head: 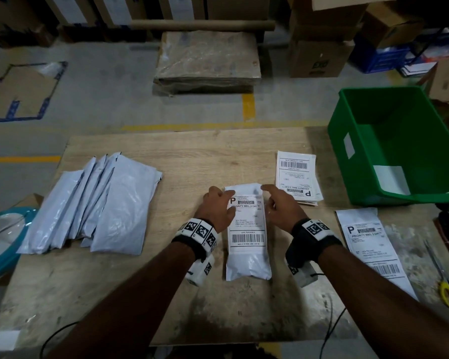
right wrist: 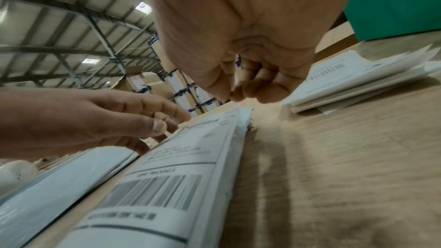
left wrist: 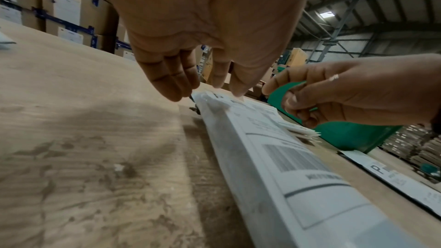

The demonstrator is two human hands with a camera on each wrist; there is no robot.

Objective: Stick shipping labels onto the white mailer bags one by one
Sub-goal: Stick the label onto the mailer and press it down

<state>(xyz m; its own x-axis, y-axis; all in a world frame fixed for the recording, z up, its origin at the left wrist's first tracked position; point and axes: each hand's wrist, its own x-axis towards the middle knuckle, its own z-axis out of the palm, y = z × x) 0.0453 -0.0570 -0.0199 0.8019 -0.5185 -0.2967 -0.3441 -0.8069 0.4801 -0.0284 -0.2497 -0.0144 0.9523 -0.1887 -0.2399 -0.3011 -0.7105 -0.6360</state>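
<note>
Mailer: white plastic mailer bag point(head: 248, 265), centre, printed paper shipping label point(head: 247, 224) on top.
Left hand point(head: 217, 208): relaxed fingers pressing label's far-left corner flat.
Right hand point(head: 280, 206): loosely curled, holding nothing, beside label's far-right edge.

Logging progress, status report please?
Left hand fingertips on label. Right hand beside the mailer bag, loosely curled. Label on. Nothing in the way.

The shipping label point(head: 246, 224) on the white mailer bag point(head: 248, 265) at the table's middle bears a large "P" and "PRIORITY MAIL 2-DAY" above a barcode (the address lines and tracking digits are too small to read). The loose label sheet point(head: 368, 244) near the right edge shows the same "P" and "PRIORITY MAIL 2-DAY". The top sheet of the label stack point(head: 297, 177) farther back carries that wording too, turned upside down.
</note>
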